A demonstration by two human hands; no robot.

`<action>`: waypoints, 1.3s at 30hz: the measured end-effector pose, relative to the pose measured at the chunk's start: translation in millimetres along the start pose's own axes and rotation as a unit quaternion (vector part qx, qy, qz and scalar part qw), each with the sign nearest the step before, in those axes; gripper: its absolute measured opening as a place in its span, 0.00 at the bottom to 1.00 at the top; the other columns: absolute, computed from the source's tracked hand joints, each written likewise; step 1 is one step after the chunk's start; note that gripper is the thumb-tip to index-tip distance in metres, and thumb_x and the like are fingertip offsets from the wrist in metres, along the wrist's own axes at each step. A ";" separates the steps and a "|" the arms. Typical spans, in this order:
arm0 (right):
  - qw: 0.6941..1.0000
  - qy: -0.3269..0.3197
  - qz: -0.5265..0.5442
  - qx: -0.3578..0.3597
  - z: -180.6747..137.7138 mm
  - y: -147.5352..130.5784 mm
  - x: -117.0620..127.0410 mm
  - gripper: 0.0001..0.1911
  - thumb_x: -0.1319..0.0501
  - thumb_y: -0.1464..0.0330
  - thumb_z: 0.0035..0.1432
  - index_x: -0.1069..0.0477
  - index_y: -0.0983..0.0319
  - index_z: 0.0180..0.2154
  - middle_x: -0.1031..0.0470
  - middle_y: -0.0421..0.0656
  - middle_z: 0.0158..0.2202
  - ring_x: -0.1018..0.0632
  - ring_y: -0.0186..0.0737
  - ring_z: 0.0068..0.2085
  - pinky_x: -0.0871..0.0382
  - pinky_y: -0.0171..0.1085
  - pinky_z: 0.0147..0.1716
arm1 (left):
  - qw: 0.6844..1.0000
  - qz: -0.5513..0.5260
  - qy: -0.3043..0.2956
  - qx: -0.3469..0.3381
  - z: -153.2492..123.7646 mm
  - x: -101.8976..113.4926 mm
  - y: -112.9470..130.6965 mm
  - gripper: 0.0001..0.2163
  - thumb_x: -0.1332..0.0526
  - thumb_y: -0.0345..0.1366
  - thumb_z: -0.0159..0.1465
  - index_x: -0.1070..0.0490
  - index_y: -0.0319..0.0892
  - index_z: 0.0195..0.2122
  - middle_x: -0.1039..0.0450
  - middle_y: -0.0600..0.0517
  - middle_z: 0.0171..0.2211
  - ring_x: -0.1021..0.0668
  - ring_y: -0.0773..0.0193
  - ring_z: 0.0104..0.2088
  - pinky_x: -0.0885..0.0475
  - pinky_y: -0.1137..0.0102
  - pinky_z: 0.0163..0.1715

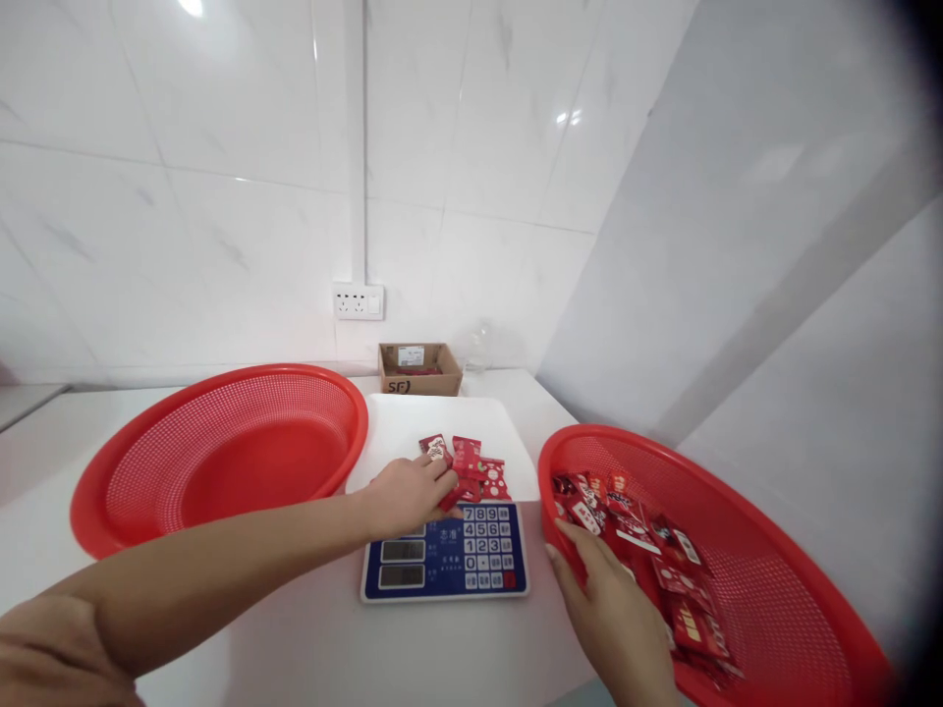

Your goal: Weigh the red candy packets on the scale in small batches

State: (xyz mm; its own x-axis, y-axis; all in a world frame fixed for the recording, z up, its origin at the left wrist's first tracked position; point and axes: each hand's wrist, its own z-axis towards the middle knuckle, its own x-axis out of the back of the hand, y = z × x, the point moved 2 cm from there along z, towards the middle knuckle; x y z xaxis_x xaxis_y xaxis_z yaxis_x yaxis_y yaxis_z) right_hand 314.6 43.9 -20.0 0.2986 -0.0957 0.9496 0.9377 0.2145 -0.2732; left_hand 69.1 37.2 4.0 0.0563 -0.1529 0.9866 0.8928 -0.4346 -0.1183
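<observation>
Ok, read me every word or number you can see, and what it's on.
"7 8 9", "4 5 6", "1 2 3", "0": keypad of the blue-faced electronic weighing scale.
"SF": side of the small brown cardboard box.
Too blurred: the small red foil packets, the box's white label, the scale's brand mark.

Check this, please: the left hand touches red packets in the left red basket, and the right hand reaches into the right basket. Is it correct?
One point is wrong. The head view shows the left hand touching red packets on the white scale tray, not in the left red basket. The right hand does reach into the right basket.
</observation>
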 end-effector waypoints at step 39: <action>1.000 0.002 -0.028 -0.006 0.0 -1.6 1.0 0.23 0.57 0.58 0.62 0.32 0.56 0.51 0.29 0.44 0.52 0.23 0.47 0.44 0.26 0.42 0.34 | 0.964 -0.136 -0.044 0.224 -103.7 37.7 -84.3 0.33 0.44 0.52 0.59 0.56 0.56 0.63 0.62 0.48 0.67 0.51 0.42 0.64 0.39 0.49 0.54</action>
State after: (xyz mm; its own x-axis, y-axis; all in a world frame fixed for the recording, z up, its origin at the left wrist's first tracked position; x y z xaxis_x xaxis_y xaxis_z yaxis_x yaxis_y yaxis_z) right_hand 313.4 43.5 -18.6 0.2461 -0.1105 0.9629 0.9551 0.1966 -0.2215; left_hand -50.3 -23.9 39.6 -0.1874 -0.0020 0.9823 0.9821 -0.0182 0.1873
